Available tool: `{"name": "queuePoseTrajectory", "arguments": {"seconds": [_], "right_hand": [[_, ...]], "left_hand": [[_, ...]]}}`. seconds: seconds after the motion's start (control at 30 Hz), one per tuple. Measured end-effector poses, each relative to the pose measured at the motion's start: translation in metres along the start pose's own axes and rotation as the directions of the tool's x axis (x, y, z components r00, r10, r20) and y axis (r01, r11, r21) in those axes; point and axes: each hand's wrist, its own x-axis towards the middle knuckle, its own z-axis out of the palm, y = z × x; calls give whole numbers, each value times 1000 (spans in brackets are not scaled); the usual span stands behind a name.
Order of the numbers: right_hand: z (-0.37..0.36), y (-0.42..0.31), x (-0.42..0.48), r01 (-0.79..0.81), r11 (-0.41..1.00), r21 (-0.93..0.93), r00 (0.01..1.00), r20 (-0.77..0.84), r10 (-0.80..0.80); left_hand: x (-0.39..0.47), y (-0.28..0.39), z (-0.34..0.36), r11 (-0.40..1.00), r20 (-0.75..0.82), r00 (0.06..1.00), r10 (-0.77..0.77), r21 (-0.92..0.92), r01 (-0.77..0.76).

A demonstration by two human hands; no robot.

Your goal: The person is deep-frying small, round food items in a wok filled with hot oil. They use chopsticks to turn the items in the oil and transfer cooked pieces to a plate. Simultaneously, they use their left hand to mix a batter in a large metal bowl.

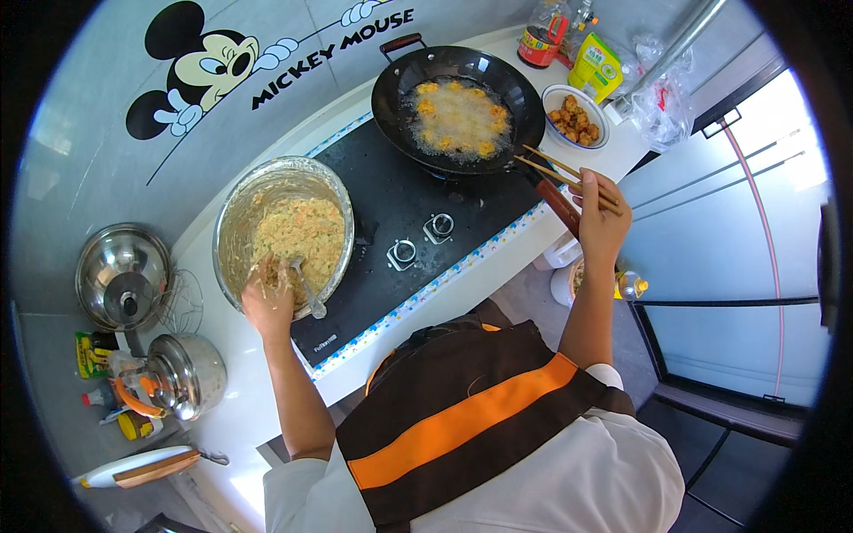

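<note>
My right hand [603, 210] holds a pair of wooden chopsticks [566, 174], their tips near the rim of a black wok [393, 110]. The wok's brown wooden handle [558, 203] passes just beside this hand. Several golden fried balls [485, 148] sit in bubbling oil [460, 116] in the wok. My left hand [270, 293] is at the near side of a steel mixing bowl [348, 220], its fingers inside and coated with batter. Whether it grips any of the pale, orange-flecked mixture [303, 223] is hidden. A spoon [308, 290] leans on the bowl's rim, right of this hand.
A white bowl [605, 126] of browned fried balls [574, 123] stands right of the wok, near a sauce bottle [541, 40] and a yellow-green pouch [595, 66]. Two knobs [402, 254] sit on the black cooktop [373, 293]. At left are a steel lid [123, 273] and a kettle [190, 376].
</note>
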Motion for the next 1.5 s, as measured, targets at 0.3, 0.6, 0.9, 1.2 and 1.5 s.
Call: {"name": "queuePoseTrajectory", "arguments": {"seconds": [0.3, 0.6, 0.9, 1.2, 1.5], "right_hand": [[-2, 3, 1, 23, 1000, 8, 999, 31, -23], [-1, 5, 0, 2, 1000, 10, 999, 34, -2], [-3, 5, -1, -5, 1000, -6, 999, 38, 5], [-2, -1, -1, 0, 1000, 8, 999, 43, -1], [-3, 3, 0, 32, 999, -21, 997, 68, -30]], "left_hand": [[1, -7, 4, 1000, 13, 1000, -7, 23, 7], [0, 0, 0, 1000, 5, 1000, 2, 30, -2], [0, -3, 1, 999, -1, 1000, 17, 34, -17], [1, -5, 3, 1000, 11, 1000, -15, -4, 16], [0, -6, 3, 1000, -2, 1000, -6, -10, 6]]}}
